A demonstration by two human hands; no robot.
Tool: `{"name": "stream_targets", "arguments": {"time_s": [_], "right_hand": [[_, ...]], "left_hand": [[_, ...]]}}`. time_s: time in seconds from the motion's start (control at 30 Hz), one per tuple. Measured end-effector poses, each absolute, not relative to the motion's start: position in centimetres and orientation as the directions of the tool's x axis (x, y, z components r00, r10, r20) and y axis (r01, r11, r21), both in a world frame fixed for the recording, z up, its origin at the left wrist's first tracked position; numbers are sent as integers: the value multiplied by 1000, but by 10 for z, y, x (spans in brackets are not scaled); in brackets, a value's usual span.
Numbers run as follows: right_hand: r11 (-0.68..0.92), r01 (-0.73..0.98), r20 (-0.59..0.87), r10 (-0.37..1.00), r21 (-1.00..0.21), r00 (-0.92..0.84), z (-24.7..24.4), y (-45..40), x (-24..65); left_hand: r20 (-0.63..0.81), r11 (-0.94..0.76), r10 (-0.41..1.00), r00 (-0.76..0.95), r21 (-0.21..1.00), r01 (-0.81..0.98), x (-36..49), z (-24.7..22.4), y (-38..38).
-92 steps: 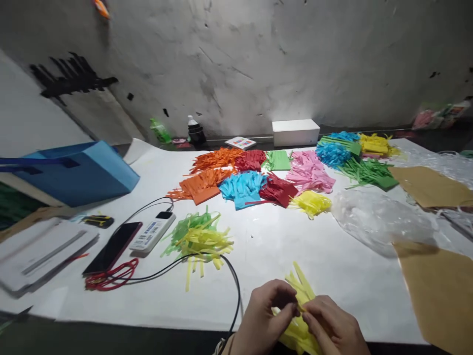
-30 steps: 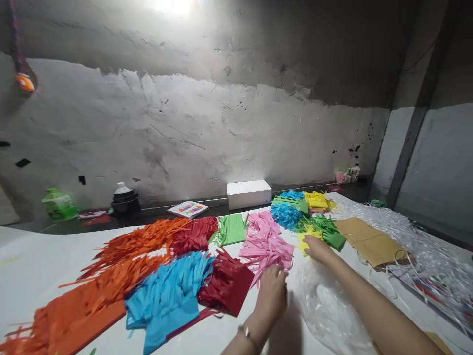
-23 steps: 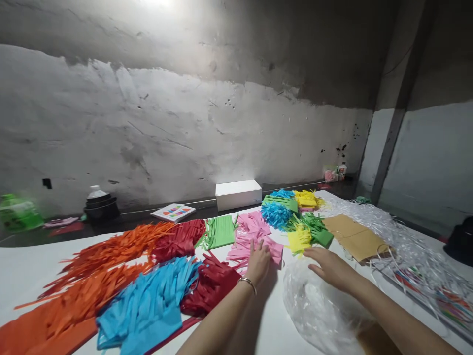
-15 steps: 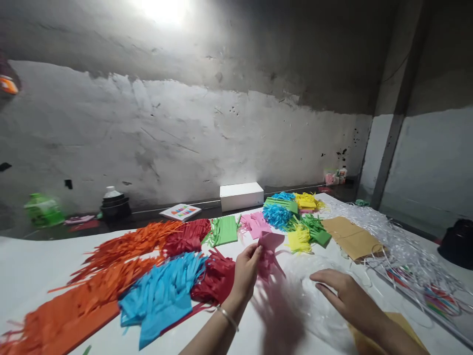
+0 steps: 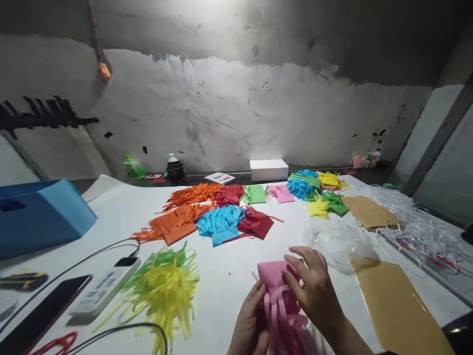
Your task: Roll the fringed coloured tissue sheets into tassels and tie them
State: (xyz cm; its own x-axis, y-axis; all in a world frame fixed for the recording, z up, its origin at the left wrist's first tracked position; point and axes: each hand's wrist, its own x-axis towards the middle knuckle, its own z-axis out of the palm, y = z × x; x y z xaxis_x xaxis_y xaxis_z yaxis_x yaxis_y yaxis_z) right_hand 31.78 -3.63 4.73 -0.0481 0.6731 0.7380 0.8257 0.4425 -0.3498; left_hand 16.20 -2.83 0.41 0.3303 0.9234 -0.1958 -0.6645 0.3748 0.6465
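Note:
A pink fringed paper piece is held low over the white table, its uncut band at the top and its strips hanging down. My left hand grips its left side, thumb on the band's edge. My right hand has thumb and fingers on the band's right edge, partly covering it. Beyond lie an orange fringed piece, a blue one and a dark red one. To the left is a loose yellow and green fringed bunch.
Clear plastic film and a brown envelope lie on the right. At left are a power bank, a phone, red scissors, cables and a blue box. A white box stands by the wall.
The view has turned left and down. The pink fringed paper has come lower and nearer. My right hand, earlier apart over the plastic film, now touches the paper as well.

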Motion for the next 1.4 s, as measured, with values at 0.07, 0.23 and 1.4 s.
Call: {"name": "stream_targets", "arguments": {"time_s": [0.07, 0.23, 1.4], "right_hand": [[455, 811, 725, 687, -367, -57, 40, -56, 300], [466, 727, 664, 748, -505, -18, 22, -88, 267], [264, 373, 370, 895, -889, 249, -8, -100, 268]], "left_hand": [[-168, 313, 945, 280, 709, -632, 151, -3, -44], [-18, 148, 956, 292, 890, -431, 135, -14, -76], [-109, 147, 985, 132, 936, -321, 143, -29, -78]]}}
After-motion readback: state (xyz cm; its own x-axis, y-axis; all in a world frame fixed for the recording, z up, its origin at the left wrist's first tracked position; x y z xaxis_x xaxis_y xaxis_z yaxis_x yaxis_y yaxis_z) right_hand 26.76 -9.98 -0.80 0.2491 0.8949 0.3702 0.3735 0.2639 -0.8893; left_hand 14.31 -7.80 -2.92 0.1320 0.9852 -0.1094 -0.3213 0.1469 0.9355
